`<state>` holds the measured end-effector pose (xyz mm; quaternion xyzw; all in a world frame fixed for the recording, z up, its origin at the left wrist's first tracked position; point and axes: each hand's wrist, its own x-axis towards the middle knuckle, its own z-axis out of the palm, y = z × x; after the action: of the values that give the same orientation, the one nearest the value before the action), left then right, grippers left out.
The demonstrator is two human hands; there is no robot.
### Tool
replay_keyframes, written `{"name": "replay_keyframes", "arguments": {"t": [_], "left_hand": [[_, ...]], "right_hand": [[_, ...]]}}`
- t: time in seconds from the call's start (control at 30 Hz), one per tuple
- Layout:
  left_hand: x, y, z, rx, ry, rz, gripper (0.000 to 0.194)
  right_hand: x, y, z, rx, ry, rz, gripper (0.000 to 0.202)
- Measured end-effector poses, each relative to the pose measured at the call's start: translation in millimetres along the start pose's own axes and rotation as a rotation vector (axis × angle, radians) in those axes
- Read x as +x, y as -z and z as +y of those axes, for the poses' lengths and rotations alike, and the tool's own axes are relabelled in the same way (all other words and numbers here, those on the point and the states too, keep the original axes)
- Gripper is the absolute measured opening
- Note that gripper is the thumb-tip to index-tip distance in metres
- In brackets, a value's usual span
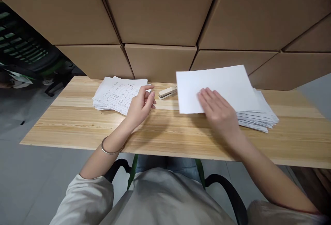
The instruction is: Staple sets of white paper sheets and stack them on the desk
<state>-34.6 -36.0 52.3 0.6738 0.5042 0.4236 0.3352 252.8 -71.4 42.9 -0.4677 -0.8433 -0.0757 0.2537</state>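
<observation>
My right hand (219, 113) lies over a blank white sheet of paper (219, 80), four fingers straight and together on its top face. The thumb is out of sight, seemingly under the sheet. This sheet reaches left beyond a stack of papers (258, 119) and casts a shadow on the table. My left hand (141, 102) hovers with loosely bent fingers, thumb apart, nothing in it. Just behind it lies a stack of printed forms (113, 94). A beige stapler (167, 92) rests between the two stacks, its right end close to the sheet's left edge.
Brown cardboard boxes (160, 62) form a wall along the back of the wooden table (85, 128). A black chair armrest (227, 194) is below the front edge. At the far left stands a dark slatted chair back (20, 42).
</observation>
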Motion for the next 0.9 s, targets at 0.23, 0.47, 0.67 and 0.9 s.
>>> {"name": "replay_keyframes", "arguments": {"t": [0.23, 0.47, 0.67, 0.9], "left_hand": [[5.0, 7.3, -4.9, 0.306, -0.043, 0.107, 0.033], [14.1, 14.3, -9.7, 0.774, -0.113, 0.258, 0.024], [17.2, 21.2, -16.9, 0.975, 0.091, 0.090, 0.043], [18.9, 24.0, -15.7, 0.994, 0.292, -0.099, 0.045]], "right_hand": [[-41.3, -8.2, 100.3, -0.173, -0.055, 0.042, 0.051], [-51.3, -20.1, 116.3, -0.088, -0.133, -0.021, 0.050], [-48.1, -17.8, 119.8, 0.008, -0.151, -0.212, 0.051], [-26.4, -10.7, 89.0, -0.040, -0.130, -0.102, 0.044]]}}
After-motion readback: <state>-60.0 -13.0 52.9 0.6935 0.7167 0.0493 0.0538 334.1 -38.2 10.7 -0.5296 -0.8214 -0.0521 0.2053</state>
